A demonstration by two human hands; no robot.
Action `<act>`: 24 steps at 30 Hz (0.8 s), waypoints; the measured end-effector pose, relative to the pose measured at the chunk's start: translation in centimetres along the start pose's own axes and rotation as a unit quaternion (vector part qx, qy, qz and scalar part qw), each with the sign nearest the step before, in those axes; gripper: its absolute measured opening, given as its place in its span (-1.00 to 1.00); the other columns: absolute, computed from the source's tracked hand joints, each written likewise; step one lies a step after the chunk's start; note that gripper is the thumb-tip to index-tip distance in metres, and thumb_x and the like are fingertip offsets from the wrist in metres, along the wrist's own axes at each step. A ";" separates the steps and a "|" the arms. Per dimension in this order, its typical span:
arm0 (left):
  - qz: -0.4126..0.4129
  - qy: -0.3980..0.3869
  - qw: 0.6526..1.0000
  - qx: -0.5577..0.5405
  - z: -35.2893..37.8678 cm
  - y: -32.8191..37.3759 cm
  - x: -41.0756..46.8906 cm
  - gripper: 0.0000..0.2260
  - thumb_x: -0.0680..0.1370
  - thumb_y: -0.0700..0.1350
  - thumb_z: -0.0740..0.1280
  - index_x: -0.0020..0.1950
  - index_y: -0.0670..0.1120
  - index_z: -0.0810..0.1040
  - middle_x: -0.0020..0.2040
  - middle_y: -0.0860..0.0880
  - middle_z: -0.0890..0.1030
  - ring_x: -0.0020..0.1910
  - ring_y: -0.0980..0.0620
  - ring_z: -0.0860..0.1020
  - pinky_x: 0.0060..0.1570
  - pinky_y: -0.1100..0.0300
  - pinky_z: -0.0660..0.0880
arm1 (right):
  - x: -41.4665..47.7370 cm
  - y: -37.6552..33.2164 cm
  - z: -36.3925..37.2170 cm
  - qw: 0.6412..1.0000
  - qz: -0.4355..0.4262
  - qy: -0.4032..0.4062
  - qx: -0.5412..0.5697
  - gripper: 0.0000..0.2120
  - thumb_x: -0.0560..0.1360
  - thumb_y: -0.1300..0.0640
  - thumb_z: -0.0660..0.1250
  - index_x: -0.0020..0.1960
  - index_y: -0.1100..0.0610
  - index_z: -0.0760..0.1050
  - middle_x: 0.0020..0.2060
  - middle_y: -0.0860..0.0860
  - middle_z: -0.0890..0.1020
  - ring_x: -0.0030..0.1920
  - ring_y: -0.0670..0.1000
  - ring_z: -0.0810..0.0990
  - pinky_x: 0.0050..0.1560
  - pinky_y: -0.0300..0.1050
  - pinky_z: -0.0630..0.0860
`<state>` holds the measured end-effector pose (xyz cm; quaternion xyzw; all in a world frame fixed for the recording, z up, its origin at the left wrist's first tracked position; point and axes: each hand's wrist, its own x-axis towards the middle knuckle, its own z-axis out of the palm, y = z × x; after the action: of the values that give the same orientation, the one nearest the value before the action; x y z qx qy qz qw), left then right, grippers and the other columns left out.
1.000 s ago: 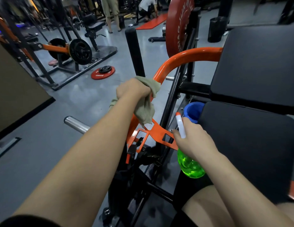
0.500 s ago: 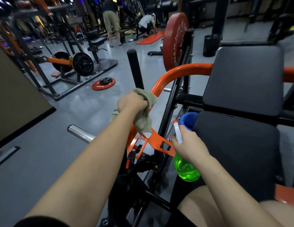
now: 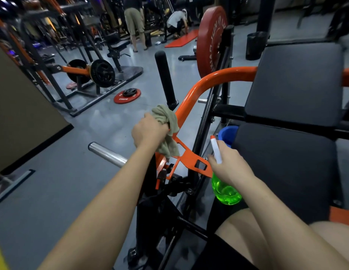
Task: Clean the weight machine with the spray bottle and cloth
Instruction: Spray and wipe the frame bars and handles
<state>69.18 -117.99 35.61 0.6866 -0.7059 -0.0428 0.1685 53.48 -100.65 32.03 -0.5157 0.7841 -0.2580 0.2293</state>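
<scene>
My left hand grips a bunched olive-green cloth and holds it against the orange curved arm of the weight machine, just below the black foam handle. My right hand holds a green spray bottle by its neck; the white nozzle with an orange tip points up and away. The bottle hangs beside the machine's black seat pad, next to the orange bracket.
A chrome weight peg juts out to the left. A red plate is loaded on the machine ahead, and a black back pad stands at the right. A blue cup sits behind the nozzle. Two people work at the far back. Grey floor lies to the left.
My left hand has slid the cloth a little down the orange arm, away from the foam handle. The view has tilted up. The right hand and bottle keep their place.
</scene>
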 end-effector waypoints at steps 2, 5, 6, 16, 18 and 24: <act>-0.012 0.019 1.000 -0.011 0.1 0.1 -0.1 -0.68 0.52 0.13 0.30 0.07 -0.10 0.45 -0.09 -0.08 0.53 -0.16 -0.14 0.47 -0.19 0.06 0.37 | -0.1 0.1 0.0 1.000 -0.008 -0.004 0.006 -0.76 0.63 0.08 0.17 0.28 0.10 0.35 -0.18 0.07 0.55 -0.20 0.12 0.56 -0.19 0.05 0.53; -0.018 0.044 0.998 -0.048 0.5 -0.2 -0.2 -0.72 0.49 0.11 0.33 0.03 -0.06 0.43 -0.13 -0.04 0.50 -0.17 -0.12 0.43 -0.17 0.07 0.36 | 0.2 0.4 -0.1 1.000 -0.010 0.001 0.018 -0.78 0.63 0.07 0.18 0.25 0.09 0.36 -0.17 0.06 0.55 -0.18 0.12 0.56 -0.14 0.07 0.54; -0.016 0.055 0.996 -0.065 0.8 -0.3 -0.3 -0.74 0.49 0.10 0.34 0.02 -0.04 0.43 -0.13 -0.02 0.51 -0.17 -0.11 0.44 -0.17 0.08 0.36 | 0.3 0.5 0.0 1.000 -0.009 0.003 0.018 -0.79 0.63 0.06 0.18 0.23 0.10 0.36 -0.17 0.06 0.54 -0.18 0.12 0.55 -0.14 0.07 0.53; 0.013 0.159 0.944 -0.289 4.2 -2.7 -2.3 -0.59 0.45 -0.04 0.43 0.27 -0.01 0.46 0.08 0.04 0.58 -0.08 0.02 0.53 -0.08 0.13 0.43 | 0.8 0.9 0.0 1.000 -0.015 0.005 0.026 -0.88 0.64 0.04 0.21 0.06 0.09 0.37 -0.18 0.07 0.56 -0.18 0.15 0.57 -0.15 0.09 0.54; -0.009 0.149 0.936 -0.319 5.9 -4.0 -3.7 -0.53 0.47 -0.02 0.43 0.31 0.01 0.34 0.11 -0.04 0.60 -0.06 -0.10 0.57 -0.07 0.04 0.49 | 0.7 0.8 0.1 1.000 -0.021 0.001 0.024 -0.87 0.64 0.04 0.21 0.07 0.10 0.37 -0.20 0.08 0.56 -0.19 0.15 0.57 -0.16 0.10 0.54; -0.037 0.042 0.950 -0.306 9.5 -7.8 -6.6 -0.53 0.46 -0.14 0.44 0.12 0.05 0.16 -0.09 -0.06 0.54 -0.15 -0.15 0.56 -0.26 0.06 0.43 | 0.6 0.6 0.5 0.999 -0.032 -0.002 -0.004 -0.86 0.65 0.03 0.20 0.07 0.10 0.35 -0.21 0.06 0.54 -0.23 0.11 0.55 -0.25 0.03 0.48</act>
<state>73.76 -113.55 23.22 0.6291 -0.6252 -0.2344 0.3981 53.13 -101.07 31.21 -0.5417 0.7678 -0.2613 0.2208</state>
